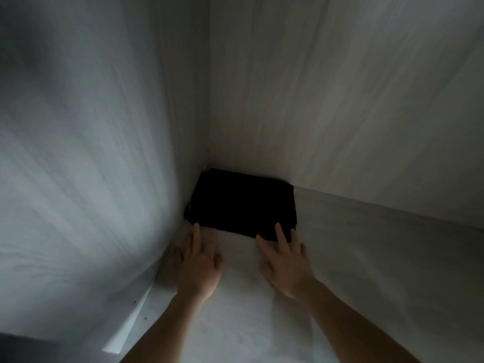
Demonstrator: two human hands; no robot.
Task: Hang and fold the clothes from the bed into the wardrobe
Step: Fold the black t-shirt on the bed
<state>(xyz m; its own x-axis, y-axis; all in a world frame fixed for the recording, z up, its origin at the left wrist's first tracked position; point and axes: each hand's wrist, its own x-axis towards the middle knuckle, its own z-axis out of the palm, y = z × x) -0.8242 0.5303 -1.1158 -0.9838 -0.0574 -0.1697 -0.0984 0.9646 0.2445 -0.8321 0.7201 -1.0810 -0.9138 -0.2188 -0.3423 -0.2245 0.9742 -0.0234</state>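
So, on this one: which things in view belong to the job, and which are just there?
Part of the job:
- folded black garment, in the back left corner of the wardrobe shelf
- left hand and right hand, fingers straight, at the garment's near edge

Just there:
- side wall and back wall
- dark patch at bottom left, too dim to identify

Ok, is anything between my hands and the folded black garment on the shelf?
Nothing visible: the left hand and right hand reach the front edge of the black garment, which sits in the back corner of the shelf.
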